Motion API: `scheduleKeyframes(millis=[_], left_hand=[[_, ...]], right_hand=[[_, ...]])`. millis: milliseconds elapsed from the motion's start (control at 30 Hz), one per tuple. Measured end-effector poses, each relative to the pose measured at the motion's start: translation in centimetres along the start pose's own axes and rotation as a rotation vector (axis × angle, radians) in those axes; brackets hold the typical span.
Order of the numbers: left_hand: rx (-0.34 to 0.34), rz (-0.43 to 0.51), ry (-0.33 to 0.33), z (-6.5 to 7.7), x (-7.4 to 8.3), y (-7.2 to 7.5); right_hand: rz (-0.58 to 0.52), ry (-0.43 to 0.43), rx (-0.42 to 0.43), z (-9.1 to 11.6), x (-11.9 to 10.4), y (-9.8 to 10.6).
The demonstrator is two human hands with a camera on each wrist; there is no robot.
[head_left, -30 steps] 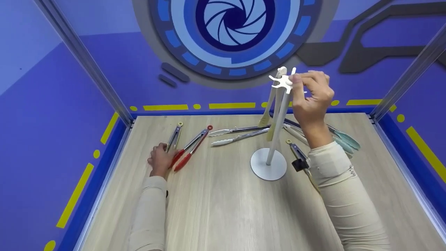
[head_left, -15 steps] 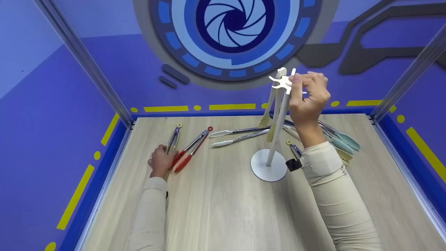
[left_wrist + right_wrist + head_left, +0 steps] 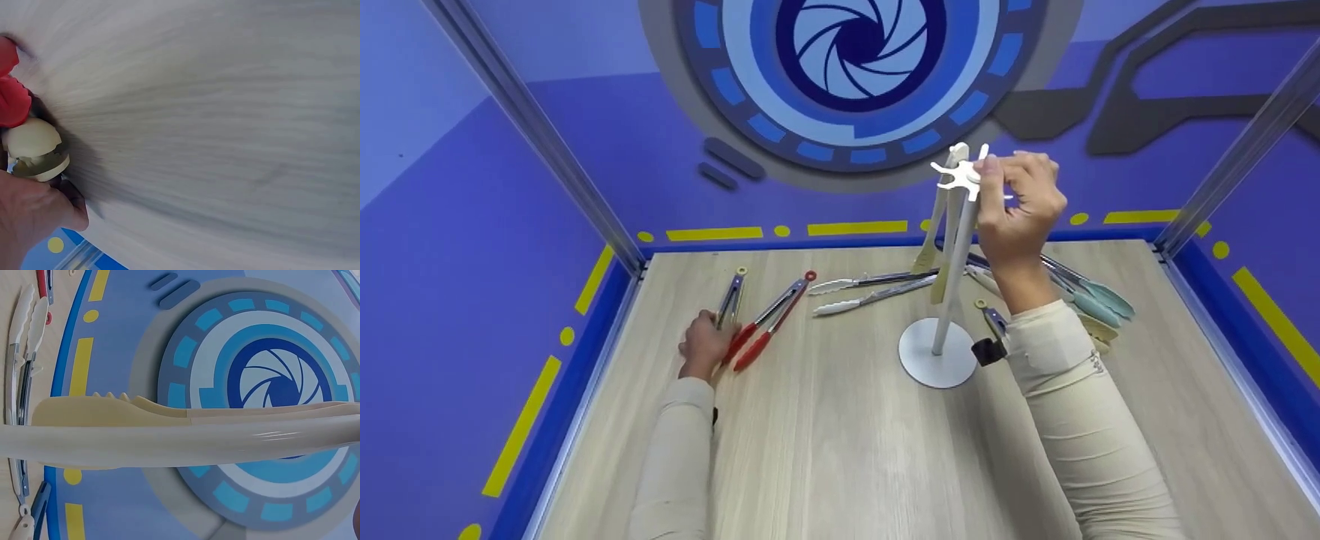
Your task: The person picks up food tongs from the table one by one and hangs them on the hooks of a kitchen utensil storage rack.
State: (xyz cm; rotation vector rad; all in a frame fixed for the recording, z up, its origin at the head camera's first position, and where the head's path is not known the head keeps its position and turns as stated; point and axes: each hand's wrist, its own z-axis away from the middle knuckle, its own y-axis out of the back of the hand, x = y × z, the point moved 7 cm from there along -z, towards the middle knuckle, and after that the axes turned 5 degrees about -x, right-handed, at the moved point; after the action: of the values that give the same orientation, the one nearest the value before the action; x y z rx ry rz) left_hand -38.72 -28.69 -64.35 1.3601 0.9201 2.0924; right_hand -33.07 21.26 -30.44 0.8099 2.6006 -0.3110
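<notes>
My right hand (image 3: 1024, 206) pinches the hooked top of a white utensil stand (image 3: 952, 277) between thumb and fingers. Kitchen utensils with beige heads hang from its hooks, one a slotted turner (image 3: 926, 255); in the right wrist view a beige head (image 3: 107, 410) shows behind the pole. At the left of the table, my left hand (image 3: 707, 345) grips small metal tongs (image 3: 730, 300) with a yellow ring. Their beige tips (image 3: 34, 138) appear beside the fingers in the left wrist view. Red-tipped tongs (image 3: 769, 319) lie right beside that hand.
White-tipped tongs (image 3: 874, 292) lie behind the stand. Teal-tipped tongs (image 3: 1099, 296) and other tongs spread at the right, partly under my right arm. Another yellow-ringed pair (image 3: 992, 316) lies near the stand's base. Blue printed walls (image 3: 585, 150) enclose the table.
My right forearm and wrist have shifted slightly left, uncovering more of the tongs at the right, while the fingers stay on the stand's top. The left hand has hardly moved.
</notes>
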Motion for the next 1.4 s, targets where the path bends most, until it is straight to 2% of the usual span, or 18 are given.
scheduleKeyframes(millis=[167, 467, 867, 1133, 1400], left_hand=[[0.001, 0.051, -0.016, 0.0, 0.0, 0.3], [0.053, 0.097, -0.021, 0.0, -0.1, 0.6], [0.143, 0.222, -0.145, 0.6, 0.6, 1.4], [0.098, 0.265, -0.122, 1.4, 1.4, 2.0], [0.184, 0.256, -0.269, 3.1, 3.7, 2.9]], right_hand=[[0.014, -0.012, 0.003, -0.2, 0.1, 0.1], [0.015, -0.009, 0.011, -0.3, 0.1, 0.1], [0.001, 0.007, 0.018, -0.2, 0.2, 0.1], [-0.001, 0.007, 0.023, -0.1, 0.3, 0.1], [-0.004, 0.005, 0.026, -0.1, 0.3, 0.2]])
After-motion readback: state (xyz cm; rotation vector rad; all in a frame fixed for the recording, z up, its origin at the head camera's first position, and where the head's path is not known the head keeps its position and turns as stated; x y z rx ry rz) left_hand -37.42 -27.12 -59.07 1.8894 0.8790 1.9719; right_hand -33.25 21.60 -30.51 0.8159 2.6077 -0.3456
